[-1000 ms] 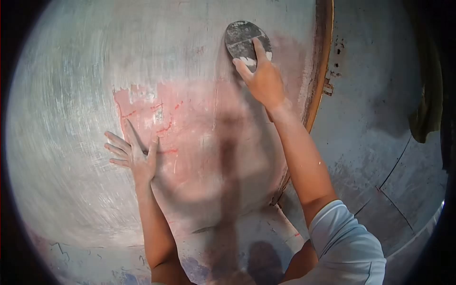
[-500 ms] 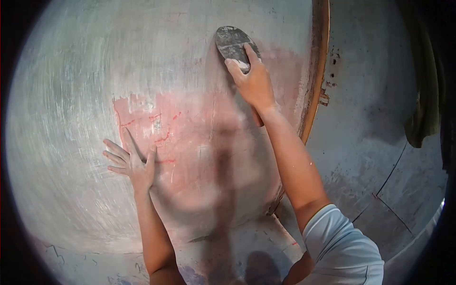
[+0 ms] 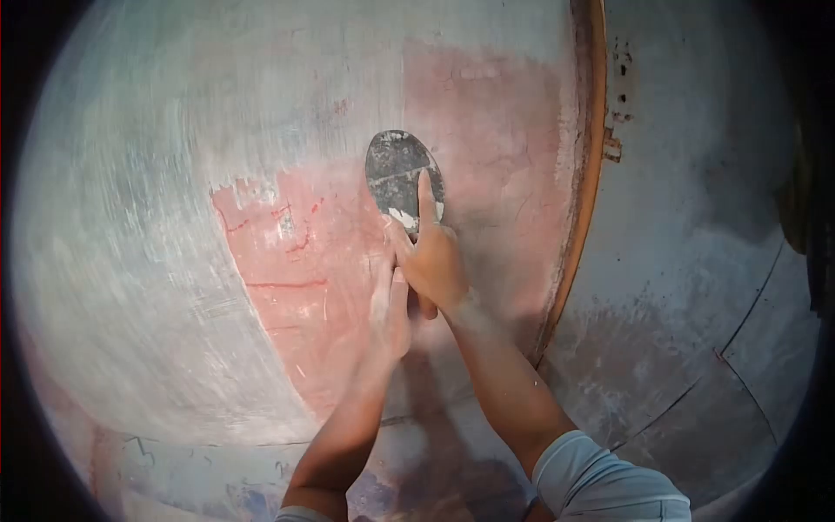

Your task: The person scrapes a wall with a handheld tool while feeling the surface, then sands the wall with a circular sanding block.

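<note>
Oval blade held two-handed or nearly so, over the pink patch of a curved wall.
Right hand [image 3: 435, 264] closed on the handle [image 3: 427, 308], index finger laid along the dark oval blade [image 3: 396, 165], apparently to spread pressure and steady its angle against the curved wall [image 3: 130, 261]. Left hand [image 3: 390, 320] close beneath, fingers upward, probably lending support; blur hides whether it grips. Blade sits over the pink patch [image 3: 287, 235], left of the orange edge strip [image 3: 591, 187].

Both hands [image 3: 413, 287] meet at the dark oval tool [image 3: 398, 178] — over reddish patches [image 3: 491, 130].
</note>
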Demonstrator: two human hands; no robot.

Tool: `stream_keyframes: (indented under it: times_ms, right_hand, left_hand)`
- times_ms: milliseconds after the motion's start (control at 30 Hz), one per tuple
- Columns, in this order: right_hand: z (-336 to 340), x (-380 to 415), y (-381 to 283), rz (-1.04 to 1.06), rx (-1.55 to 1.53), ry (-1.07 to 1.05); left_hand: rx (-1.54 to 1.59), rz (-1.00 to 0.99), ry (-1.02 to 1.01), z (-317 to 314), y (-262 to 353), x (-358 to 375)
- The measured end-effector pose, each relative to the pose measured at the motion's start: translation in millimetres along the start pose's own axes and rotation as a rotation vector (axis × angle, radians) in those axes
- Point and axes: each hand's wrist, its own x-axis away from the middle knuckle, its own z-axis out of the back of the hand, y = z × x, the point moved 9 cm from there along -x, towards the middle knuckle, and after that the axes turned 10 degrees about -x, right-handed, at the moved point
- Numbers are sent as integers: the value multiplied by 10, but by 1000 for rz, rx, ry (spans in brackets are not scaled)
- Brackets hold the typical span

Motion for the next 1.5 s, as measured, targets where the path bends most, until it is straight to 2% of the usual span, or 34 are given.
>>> stream_keyframes:
  times_ms: [33,67,100,133,167,233,300,367,400,433,467,500,533,600,633,667,733,833,867,933,967,1033,1067,1133,1200,1300,1400,1433,1500]
  right_hand:
    - [29,-16,2,-44,123,-33]
    - [41,-19,47,-87,248,-72]
    - [56,-41,67,-14,184,-35]
    - [32,-56,141,-16,159,-43]
    - [26,-52,156,27,105,-17]
    - [64,-37,107,85,-18,74]
    - [176,-159,47,60,-103,35]
    - [171,-195,122,23,-269,6]
    - [156,-188,186,22,-287,2]
    - [182,-148,187,94,-243,29]
    - [228,-71,147,157,-202,56]
    - [223,-16,151,105,-302,-76]
    - [238,13,218,114,-321,-77]
    - [332,200,326,279,-377,53]
    - [359,310,548,174,-366,49]
    - [446,322,628,226,-232,102]
    - [539,346,917,256,23,207]
    - [731,354,1407,245,391,294]
    - [775,343,1515,261,380,289]
    - [726,337,1823,116,505,159]
    - [711,319,1820,141,421,148]
    - [686,313,1821,113,406,149]
    - [680,314,1822,83,396,146]
    - [667,307,1848,100,390,163]
    - [645,324,1852,117,388,171]
    - [646,313,1860,102,413,171]
    - [655,317,1842,131,291,177]
    - [663,318,1825,110,332,172]
    - [681,320,1849,88,385,163]
  left_hand:
    - [-21,5,9,-111,82,21]
    - [-206,-73,141,-148,345,65]
    - [-395,-151,269,-148,587,83]
    - [-289,-130,257,-129,643,3]
    - [-315,-121,266,-113,640,-66]
    - [-579,-399,273,-178,846,-162]
    - [-543,-401,217,-303,1069,-300]
    - [-965,-498,280,-329,1260,-364]
    - [-822,-362,228,-335,1244,-392]
    - [-840,-356,232,-357,1271,-422]
    - [-1081,-451,321,-408,1402,-391]
    - [-1322,-555,407,-478,1528,-363]
    - [-1314,-645,418,-480,1583,-390]
    - [-1287,-586,440,-448,1665,-451]
    - [-1239,-521,458,-404,1692,-491]
    - [-1318,-618,444,-469,1825,-519]
    - [-1511,-586,550,-359,1909,-578]
    - [-1512,-445,472,-452,2048,-654]
    - [-1619,-524,437,-472,2068,-675]
    - [-2073,-471,432,-658,2046,-682]
    - [-2291,-636,427,-796,2034,-670]
    - [-2341,-762,343,-945,1928,-756]
    - [-2273,-681,154,-1039,1848,-795]
    - [-2180,-433,-18,-952,1581,-849]
    - [-2289,-465,-6,-917,1412,-817]
    - [-2035,-660,98,-933,1403,-728]
    - [-2012,-657,109,-907,1349,-821]
    - [-2011,-741,117,-888,1374,-928]
    - [-2122,-764,174,-965,1549,-1115]
